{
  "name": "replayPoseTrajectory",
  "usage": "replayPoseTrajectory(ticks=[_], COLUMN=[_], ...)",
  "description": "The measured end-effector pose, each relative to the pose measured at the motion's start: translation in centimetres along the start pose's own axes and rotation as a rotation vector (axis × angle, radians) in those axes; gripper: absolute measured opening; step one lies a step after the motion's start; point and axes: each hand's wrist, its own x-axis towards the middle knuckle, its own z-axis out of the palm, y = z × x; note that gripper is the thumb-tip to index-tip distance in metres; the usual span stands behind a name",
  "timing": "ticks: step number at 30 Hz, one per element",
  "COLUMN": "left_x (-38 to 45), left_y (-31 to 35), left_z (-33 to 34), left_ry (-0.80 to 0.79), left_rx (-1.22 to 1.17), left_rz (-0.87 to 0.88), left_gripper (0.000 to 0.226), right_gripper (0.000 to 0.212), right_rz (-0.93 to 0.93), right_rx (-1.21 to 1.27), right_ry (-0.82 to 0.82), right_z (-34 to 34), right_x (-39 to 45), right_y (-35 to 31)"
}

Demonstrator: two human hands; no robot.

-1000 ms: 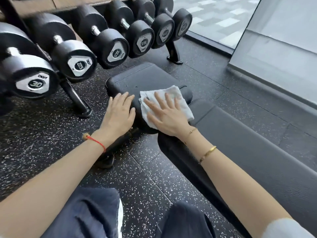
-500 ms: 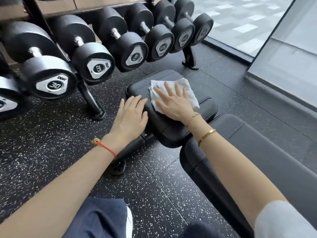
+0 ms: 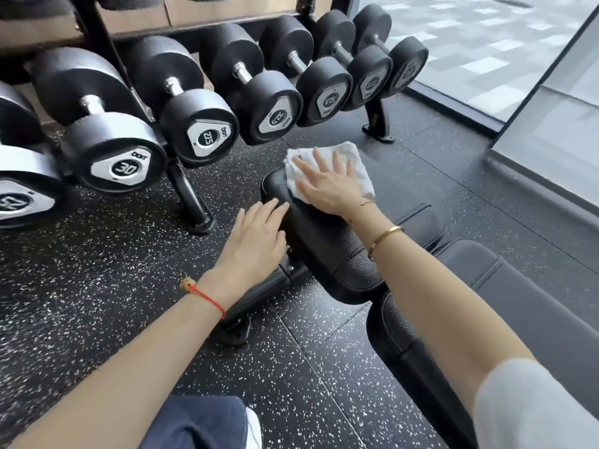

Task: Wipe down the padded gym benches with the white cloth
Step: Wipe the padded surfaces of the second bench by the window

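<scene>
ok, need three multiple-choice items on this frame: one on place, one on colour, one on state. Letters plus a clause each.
1. Where does the white cloth lie?
A. on the speckled floor
B. on the far end of the small black padded bench seat
C. over a dumbbell

2. What colour is the cord on the left wrist?
A. red
B. green
C. blue

3. How is the right hand set?
A. clenched in a fist
B. lifted clear of the cloth
C. flat, fingers spread, on the cloth

Answers:
1 B, the cloth covers the pad's end nearest the black dumbbell rack.
2 A, a red string bracelet circles that wrist.
3 C, the palm presses the cloth, while the left hand rests flat on the pad's edge.
</scene>
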Motion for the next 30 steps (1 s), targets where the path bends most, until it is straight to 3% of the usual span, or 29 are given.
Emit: replayPoseTrajectory(ticks=[6,11,13,21,24,30], left_x=[0.6,0.8,1.0,3.6,5.1,5.8], left_y=[-0.1,0.0,0.2,1.4,2.1,4.4], left_z=[-0.1,0.0,0.0,0.8,1.3,1.6], left_ry=[0.064,0.094,0.125,0.174,0.145,0.105], left_rx=[-0.064,-0.092,-0.097,-0.106,-0.088,-0.053], left_rz=[0.019,0.016,0.014,0.059,0.084,0.047], left_gripper=[0.048,0.043,0.039,0.045,0.046,0.048], right_gripper=[0.059,0.061,0.060,0.057,0.055,0.055], right_rz=[-0.161,0.032,0.070,-0.041,0.055,0.373], right_rx=[-0.021,-0.185,-0.115,0.014,0.006,0.098], right_ry=[0.060,0.012,-0.004,0.072,0.108,0.057], right_z=[1.2,-0.6,-0.7,1.8,1.8,0.0], right_x=[-1.8,0.8,0.8,-11.8,-13.4,-8.6], right_y=[1.2,5.6,5.1,5.0,6.9,8.5])
